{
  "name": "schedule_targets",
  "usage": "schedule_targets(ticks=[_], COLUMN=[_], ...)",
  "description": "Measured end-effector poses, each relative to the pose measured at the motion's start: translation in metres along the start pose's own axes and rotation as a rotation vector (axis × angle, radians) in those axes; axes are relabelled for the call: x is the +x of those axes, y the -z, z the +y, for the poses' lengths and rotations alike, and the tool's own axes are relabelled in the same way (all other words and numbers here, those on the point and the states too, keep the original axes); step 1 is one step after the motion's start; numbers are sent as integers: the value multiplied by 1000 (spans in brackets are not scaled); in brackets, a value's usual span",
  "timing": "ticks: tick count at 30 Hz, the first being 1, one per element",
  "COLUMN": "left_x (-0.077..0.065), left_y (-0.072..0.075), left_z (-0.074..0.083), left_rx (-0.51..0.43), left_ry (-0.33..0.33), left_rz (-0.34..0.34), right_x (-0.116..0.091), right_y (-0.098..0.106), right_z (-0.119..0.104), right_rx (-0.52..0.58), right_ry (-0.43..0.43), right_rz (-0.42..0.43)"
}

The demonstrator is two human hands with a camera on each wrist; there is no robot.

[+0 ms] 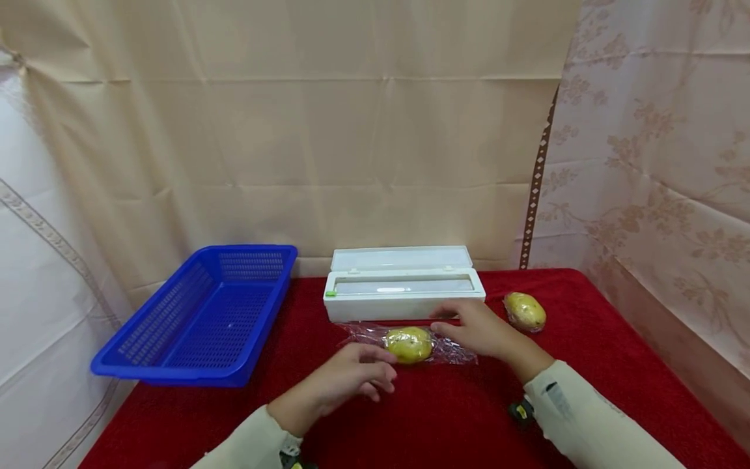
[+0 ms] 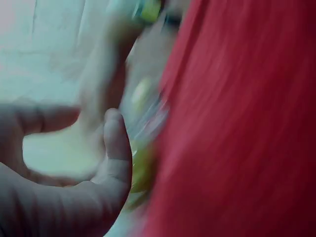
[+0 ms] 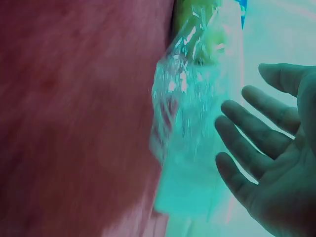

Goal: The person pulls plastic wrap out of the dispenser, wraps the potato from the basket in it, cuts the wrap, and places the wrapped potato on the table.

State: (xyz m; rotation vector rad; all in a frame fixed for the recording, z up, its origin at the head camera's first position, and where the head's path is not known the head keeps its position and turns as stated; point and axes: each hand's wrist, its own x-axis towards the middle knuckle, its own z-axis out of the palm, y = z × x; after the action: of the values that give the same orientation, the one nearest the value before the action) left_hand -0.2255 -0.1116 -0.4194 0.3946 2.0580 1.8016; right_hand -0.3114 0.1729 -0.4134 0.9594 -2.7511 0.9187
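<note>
A yellow oval potato (image 1: 408,345) lies on the red cloth with clear plastic film (image 1: 454,350) around it. Loose film spreads past both of its ends, and shows crinkled and shiny in the right wrist view. My left hand (image 1: 346,379) hovers just left of the potato and nearer to me, fingers loosely bent and holding nothing. Over the film's right end is my right hand (image 1: 477,329), with relaxed fingers spread apart in the right wrist view (image 3: 266,143). Behind the potato stands a white cling film dispenser box (image 1: 404,306), its lid (image 1: 401,258) raised.
A blue plastic basket (image 1: 258,345) with slotted walls stands on the left. Another film-wrapped potato (image 1: 525,311) lies at the right, beyond my right forearm. The red cloth (image 1: 433,417) covers the table, with a beige curtain (image 1: 375,143) hanging behind it.
</note>
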Motion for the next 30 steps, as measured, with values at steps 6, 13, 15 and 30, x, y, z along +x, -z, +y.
schedule_targets(ticks=[6, 13, 15, 30], left_x=[4, 15, 16, 9], left_y=[-37, -44, -44, -32], left_z=[-18, -25, -25, -17], left_rx=[-451, -539, -539, -376], left_ry=[221, 218, 217, 194], left_rz=[32, 139, 139, 38], right_x=[21, 27, 26, -1], right_y=[-16, -28, -30, -17], right_z=[-6, -2, -1, -12], right_rx=[-9, -15, -1, 123], right_ry=[23, 36, 44, -58], right_rz=[-65, -142, -160, -161])
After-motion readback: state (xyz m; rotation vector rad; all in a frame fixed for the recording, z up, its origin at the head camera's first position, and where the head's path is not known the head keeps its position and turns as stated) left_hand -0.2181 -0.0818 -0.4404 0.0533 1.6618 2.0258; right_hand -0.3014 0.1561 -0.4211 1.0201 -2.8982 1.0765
